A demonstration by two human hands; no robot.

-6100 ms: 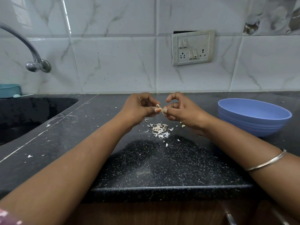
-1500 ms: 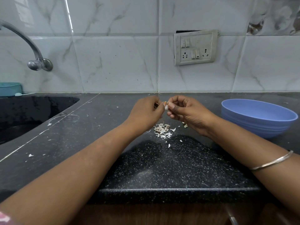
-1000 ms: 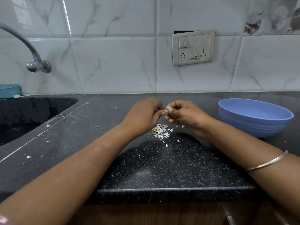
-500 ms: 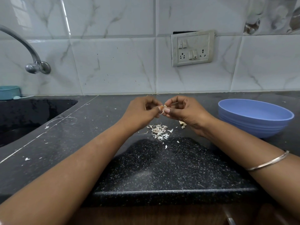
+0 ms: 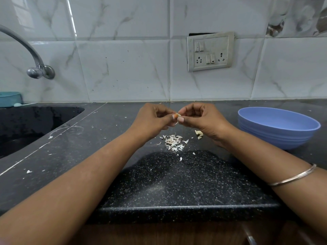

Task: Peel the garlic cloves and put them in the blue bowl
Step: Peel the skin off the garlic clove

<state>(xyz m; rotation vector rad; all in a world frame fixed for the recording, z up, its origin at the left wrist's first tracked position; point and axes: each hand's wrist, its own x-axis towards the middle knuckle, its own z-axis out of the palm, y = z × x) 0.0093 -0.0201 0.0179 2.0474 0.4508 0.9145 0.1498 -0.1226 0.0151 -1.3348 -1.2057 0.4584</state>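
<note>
Left hand and right hand pinching 1 garlic clove between them, above peels

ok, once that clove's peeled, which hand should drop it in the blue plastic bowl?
Right. The right hand already pinches the small pale garlic clove with the left hand, and the round blue plastic bowl sits on its side.
</note>
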